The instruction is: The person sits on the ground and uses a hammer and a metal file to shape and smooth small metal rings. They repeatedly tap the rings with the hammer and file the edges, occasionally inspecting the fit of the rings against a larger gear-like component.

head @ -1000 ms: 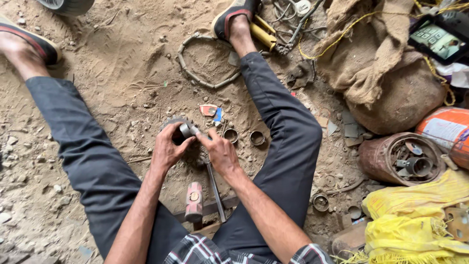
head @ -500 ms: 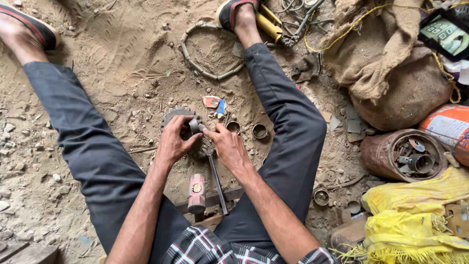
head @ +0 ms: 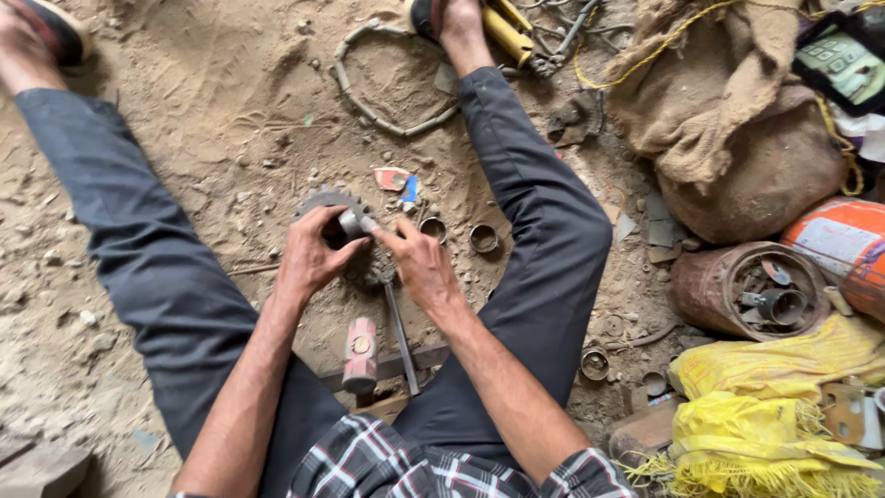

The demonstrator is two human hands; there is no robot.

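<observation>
A: Landmark is the toothed gear [head: 324, 205] lying in the sand between the legs. Left hand [head: 312, 255] sits on its near side, fingers curled tight over the rim, gripping it.

B: And the small grey cylinder [head: 355, 221]?

A: At the gear's centre, upright as far as I can tell. Right hand [head: 421, 265], just right of the gear, pinches it with thumb and forefinger, other fingers loosely bent.

B: Progress?

A: Judging by that, fitting is mid-way; cylinder not seated. Hammer [head: 359, 354] lies untouched below the gear, two metal rings [head: 458, 233] loose to its right.
</observation>
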